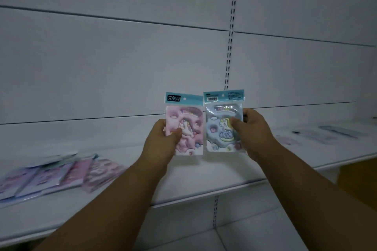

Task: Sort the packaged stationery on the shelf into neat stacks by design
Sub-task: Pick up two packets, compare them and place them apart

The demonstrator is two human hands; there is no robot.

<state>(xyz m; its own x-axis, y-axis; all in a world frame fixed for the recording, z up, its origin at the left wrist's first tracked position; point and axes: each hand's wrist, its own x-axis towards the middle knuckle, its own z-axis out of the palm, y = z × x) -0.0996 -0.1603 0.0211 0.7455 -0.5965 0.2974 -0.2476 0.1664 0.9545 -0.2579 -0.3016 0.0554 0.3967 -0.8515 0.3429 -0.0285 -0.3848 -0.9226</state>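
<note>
My left hand [161, 142] grips a pink unicorn-design stationery pack [189, 120] by its left edge, thumb across the front. Beside it, my right hand [255, 132] grips a blue unicorn-design pack [218, 126] by its right edge. Both packs have teal header cards and are held upright, side by side, above the white shelf [204, 181]. The blue pack's header shows a barcode. A loose pile of pink and lilac packs [51, 175] lies on the shelf at the left, overlapping and fanned out.
More flat packaged items [326, 134], pale and blurred, lie on the shelf at the far right. A slotted upright [230, 32] runs down the white back panel. A brown box edge [355, 179] shows below the shelf on the right.
</note>
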